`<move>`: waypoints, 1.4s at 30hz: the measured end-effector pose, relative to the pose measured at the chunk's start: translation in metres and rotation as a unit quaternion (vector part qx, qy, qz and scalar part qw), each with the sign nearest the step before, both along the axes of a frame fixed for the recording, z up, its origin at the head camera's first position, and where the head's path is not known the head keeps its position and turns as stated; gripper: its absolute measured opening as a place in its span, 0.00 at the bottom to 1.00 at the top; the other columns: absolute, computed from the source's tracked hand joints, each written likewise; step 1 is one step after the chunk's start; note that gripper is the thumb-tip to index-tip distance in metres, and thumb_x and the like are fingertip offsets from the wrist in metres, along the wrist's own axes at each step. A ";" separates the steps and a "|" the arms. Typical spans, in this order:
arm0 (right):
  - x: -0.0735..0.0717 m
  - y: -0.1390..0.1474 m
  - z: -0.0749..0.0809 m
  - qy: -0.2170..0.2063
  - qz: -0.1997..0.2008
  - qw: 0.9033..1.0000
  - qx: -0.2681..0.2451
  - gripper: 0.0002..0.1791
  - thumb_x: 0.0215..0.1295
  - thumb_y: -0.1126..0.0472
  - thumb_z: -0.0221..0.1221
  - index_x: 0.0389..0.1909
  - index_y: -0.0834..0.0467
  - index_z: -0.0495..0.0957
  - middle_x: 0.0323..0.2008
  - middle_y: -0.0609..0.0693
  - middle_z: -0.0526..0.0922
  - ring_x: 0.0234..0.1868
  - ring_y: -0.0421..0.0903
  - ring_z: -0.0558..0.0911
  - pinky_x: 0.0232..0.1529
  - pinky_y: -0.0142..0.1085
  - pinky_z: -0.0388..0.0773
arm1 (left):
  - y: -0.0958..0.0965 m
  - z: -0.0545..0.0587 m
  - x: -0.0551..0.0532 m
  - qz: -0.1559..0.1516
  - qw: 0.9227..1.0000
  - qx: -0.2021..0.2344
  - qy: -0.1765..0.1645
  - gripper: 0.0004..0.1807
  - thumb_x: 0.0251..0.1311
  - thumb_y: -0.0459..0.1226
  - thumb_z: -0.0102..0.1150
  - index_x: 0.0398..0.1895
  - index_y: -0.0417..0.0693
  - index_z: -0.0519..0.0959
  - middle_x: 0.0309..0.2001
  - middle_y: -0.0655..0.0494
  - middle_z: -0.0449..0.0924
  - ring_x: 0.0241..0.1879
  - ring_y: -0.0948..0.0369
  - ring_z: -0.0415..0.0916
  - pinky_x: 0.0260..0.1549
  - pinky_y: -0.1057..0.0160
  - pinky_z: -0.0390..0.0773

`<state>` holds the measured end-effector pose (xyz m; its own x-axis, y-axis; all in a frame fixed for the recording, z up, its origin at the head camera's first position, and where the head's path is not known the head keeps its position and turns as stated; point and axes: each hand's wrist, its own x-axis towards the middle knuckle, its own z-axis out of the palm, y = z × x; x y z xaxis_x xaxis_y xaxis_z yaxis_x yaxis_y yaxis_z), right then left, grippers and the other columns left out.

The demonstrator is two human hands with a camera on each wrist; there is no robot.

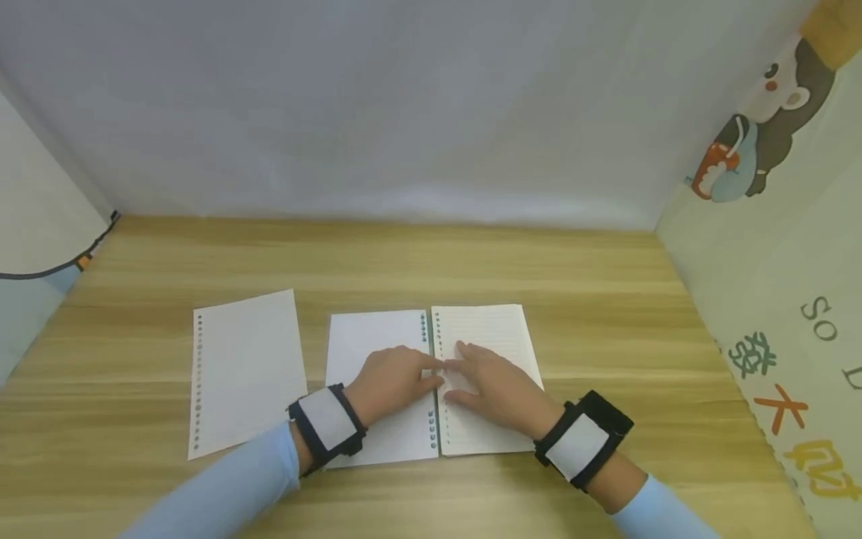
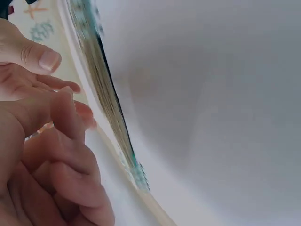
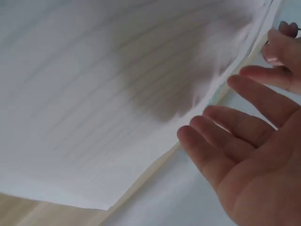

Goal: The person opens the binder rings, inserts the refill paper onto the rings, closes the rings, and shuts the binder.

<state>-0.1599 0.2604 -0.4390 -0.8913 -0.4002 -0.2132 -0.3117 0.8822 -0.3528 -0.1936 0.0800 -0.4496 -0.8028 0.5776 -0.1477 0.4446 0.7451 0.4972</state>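
Note:
A loose-leaf notebook lies open on the table. Its left half bears a blank white page, with green rings along the inner edge. On its right half is a stack of lined, hole-punched paper. My left hand reaches over the blank page to the middle of the spine, index finger and thumb extended, other fingers loosely curled. From the other side my right hand lies over the lined paper, its fingers fairly straight and near the punched edge. The fingertips of both hands nearly meet; exact contact is hidden.
A loose white punched sheet lies slightly turned at the left of the notebook, its holes along the left edge. The wooden table ends at a pale curtain behind. A printed cloth hangs at the right.

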 end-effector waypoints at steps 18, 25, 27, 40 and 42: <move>0.026 0.013 -0.004 -0.018 0.052 0.998 -0.016 0.36 0.53 0.42 0.64 0.60 0.57 0.72 0.68 0.62 0.61 0.70 0.58 0.60 0.66 0.50 0.60 | -0.006 -0.007 0.035 -0.069 0.997 -0.005 0.019 0.19 0.56 0.51 0.61 0.46 0.52 0.83 0.38 0.56 0.86 0.29 0.66 0.80 0.24 0.69 0.74; 0.031 0.012 -0.005 -0.009 0.061 0.998 -0.026 0.34 0.54 0.43 0.63 0.60 0.55 0.73 0.67 0.62 0.62 0.69 0.59 0.61 0.65 0.50 0.61 | -0.005 -0.007 0.038 -0.066 0.998 -0.017 0.014 0.22 0.56 0.52 0.60 0.50 0.52 0.81 0.25 0.60 0.84 0.17 0.70 0.69 0.16 0.70 0.64; 0.033 0.012 -0.005 -0.005 0.064 0.998 -0.025 0.34 0.53 0.43 0.64 0.60 0.54 0.72 0.67 0.62 0.62 0.69 0.59 0.61 0.65 0.51 0.62 | -0.005 -0.008 0.039 -0.066 0.997 -0.022 0.014 0.23 0.56 0.53 0.59 0.52 0.54 0.80 0.20 0.62 0.79 0.15 0.70 0.64 0.14 0.70 0.60; 0.039 0.012 -0.003 0.019 0.064 0.998 -0.007 0.32 0.57 0.46 0.62 0.58 0.60 0.74 0.66 0.62 0.65 0.67 0.58 0.64 0.64 0.49 0.63 | -0.005 -0.007 0.045 -0.067 0.997 -0.033 0.013 0.23 0.56 0.51 0.60 0.51 0.50 0.80 0.32 0.56 0.86 0.18 0.69 0.67 0.17 0.72 0.65; 0.041 0.012 -0.004 0.021 0.065 0.998 -0.005 0.32 0.56 0.46 0.63 0.57 0.61 0.74 0.65 0.62 0.66 0.67 0.58 0.65 0.64 0.49 0.64 | -0.005 -0.007 0.046 -0.066 0.997 -0.033 0.010 0.22 0.56 0.51 0.60 0.51 0.50 0.80 0.32 0.55 0.86 0.18 0.69 0.67 0.17 0.71 0.65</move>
<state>-0.1192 0.2728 -0.4427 -0.8401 -0.5146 -0.1715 -0.4376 0.8299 -0.3462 -0.1477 0.0754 -0.4563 -0.7236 0.6680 -0.1734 0.5508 0.7104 0.4381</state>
